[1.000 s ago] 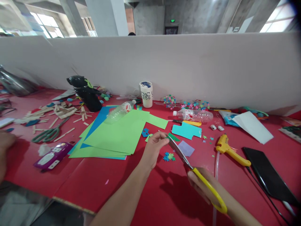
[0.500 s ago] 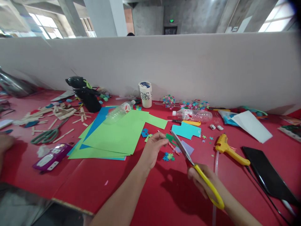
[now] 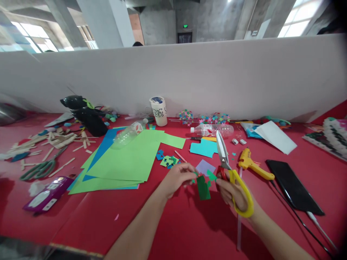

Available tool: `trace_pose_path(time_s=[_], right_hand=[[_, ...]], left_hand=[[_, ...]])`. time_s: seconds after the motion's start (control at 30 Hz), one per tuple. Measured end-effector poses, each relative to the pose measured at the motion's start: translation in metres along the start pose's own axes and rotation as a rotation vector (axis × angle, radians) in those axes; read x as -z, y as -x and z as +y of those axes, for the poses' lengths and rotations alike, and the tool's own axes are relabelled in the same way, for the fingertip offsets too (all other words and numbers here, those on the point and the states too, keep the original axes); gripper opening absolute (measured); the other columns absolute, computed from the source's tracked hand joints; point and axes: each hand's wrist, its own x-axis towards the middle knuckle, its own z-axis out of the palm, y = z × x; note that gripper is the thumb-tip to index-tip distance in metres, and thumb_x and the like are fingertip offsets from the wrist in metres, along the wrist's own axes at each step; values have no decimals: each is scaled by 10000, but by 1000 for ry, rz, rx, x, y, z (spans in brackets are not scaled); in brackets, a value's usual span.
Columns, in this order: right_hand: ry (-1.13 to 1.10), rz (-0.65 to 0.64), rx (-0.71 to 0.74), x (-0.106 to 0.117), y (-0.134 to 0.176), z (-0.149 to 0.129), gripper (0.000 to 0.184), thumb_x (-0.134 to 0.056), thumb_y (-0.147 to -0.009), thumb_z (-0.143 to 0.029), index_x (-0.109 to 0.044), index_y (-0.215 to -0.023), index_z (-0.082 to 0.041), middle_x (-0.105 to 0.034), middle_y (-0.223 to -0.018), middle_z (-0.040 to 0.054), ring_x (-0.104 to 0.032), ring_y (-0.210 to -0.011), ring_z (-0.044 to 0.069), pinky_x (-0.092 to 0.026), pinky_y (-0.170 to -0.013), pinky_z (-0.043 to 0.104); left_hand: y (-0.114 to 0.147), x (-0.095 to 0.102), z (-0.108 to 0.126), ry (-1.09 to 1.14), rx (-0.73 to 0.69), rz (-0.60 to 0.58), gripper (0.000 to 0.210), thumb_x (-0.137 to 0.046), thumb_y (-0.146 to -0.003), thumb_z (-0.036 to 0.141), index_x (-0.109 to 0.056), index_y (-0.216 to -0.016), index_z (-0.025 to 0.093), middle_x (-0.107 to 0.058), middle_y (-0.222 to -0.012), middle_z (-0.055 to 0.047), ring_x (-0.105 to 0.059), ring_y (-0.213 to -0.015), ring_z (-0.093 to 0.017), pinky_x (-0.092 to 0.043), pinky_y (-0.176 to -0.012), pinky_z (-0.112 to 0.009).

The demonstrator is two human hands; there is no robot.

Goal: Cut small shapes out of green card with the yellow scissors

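My left hand (image 3: 179, 178) pinches a small dark green paper piece (image 3: 204, 188) by its upper edge, above the red table. Yellow-handled scissors (image 3: 222, 153) rest in my right hand (image 3: 231, 191), their blades pointing up and away, close together. My right fingertips also touch a brighter green scrap (image 3: 211, 176) beside the dark green piece. Just beyond my hands lies a purple paper square (image 3: 205, 167). Small blue and light green star cutouts (image 3: 170, 161) lie beyond my left hand, near a pink stick (image 3: 180, 156).
Green and blue sheets (image 3: 121, 162) spread on the left, a clear bottle (image 3: 130, 133) on top. Behind stand a white cup (image 3: 158, 111) and black flask (image 3: 88, 115). Rightward lie a yellow glue gun (image 3: 255, 164), its cord, and a black phone-like slab (image 3: 294, 186). Green-handled scissors (image 3: 40, 169) lie far left.
My hands have come closer together, with the green paper now between them. The scissors have turned more upright. The view has shifted right, and another person's hand at the left edge is gone.
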Motion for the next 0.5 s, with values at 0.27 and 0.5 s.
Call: trace_pose_path(time_s=[0.27, 0.5], right_hand=[[-273, -71, 36, 7, -6, -20, 394, -560, -752, -294, -318, -453, -207, -289, -299, -117, -275, -206, 43, -272, -258, 165], [-263, -76, 26, 9, -7, -13, 416, -557, -765, -277, -324, -430, -193, -309, -281, -109, -312, -208, 34, -277, -264, 144]], left_hand=[[-2, 14, -11, -916, -151, 102, 168, -443, -760, 240, -535, -640, 169, -530, -717, -19, -485, -672, -137, -338, -618, -252], [-5, 15, -7, -984, -110, 213, 347, -397, -805, 361, -527, -552, 163, -493, -610, -16, -441, -584, -132, -263, -536, -256]])
